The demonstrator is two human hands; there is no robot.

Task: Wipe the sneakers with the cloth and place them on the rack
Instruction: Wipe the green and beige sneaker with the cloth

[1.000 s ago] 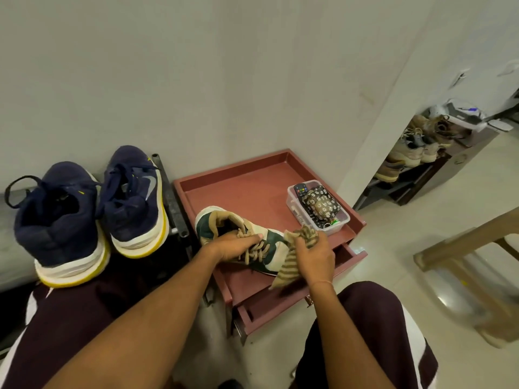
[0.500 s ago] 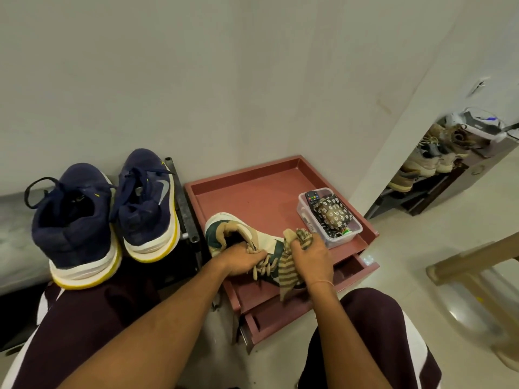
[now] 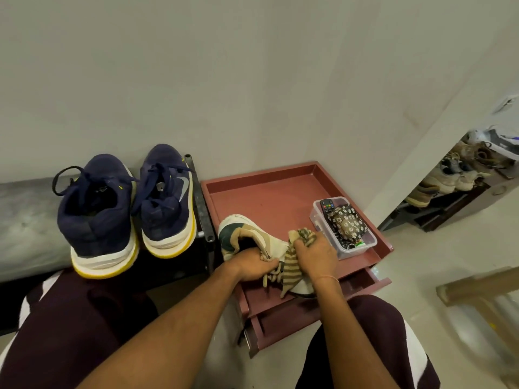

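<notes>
1. Green-and-cream sneaker [image 3: 247, 234], at 7 o'clock on the red desk [image 3: 261, 175]: probably light, with a stiff sole and soft collar. The left hand [image 3: 252, 262] has its fingers curled round the laced throat.
2. Striped cloth [image 3: 292, 272]: limp. The right hand [image 3: 317, 256] fingers bunch it against the sneaker's side.

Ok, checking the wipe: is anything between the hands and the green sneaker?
Nothing visible: the left hand grips the green sneaker at its laces, the right hand presses the striped cloth on it.
</notes>
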